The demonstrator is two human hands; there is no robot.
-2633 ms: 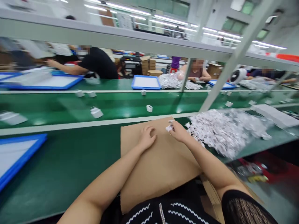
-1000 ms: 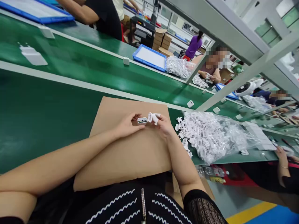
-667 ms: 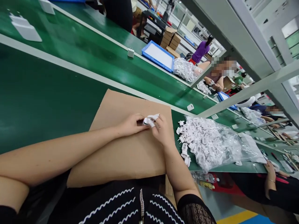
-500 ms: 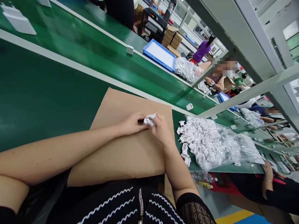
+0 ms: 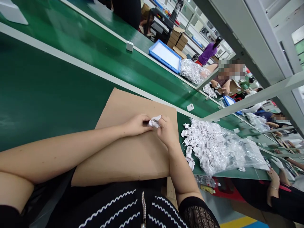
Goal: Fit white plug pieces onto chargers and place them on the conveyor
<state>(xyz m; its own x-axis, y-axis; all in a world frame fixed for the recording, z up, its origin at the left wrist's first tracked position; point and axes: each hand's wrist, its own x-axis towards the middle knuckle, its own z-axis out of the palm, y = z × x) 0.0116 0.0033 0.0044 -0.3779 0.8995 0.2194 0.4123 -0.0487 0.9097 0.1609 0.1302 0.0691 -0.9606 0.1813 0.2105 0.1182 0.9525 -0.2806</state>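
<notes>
While left hand (image 5: 136,125) reaches across cardboard (image 5: 133,152), right hand (image 5: 167,131) curls.

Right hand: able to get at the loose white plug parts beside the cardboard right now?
Probably yes. The loose white plug parts lie just past the cardboard, with nothing standing between. The right hand is busy at a small white piece, though.

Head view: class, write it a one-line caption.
Left hand and right hand meet at a small white part over cardboard, beside bagged white pieces.
</notes>
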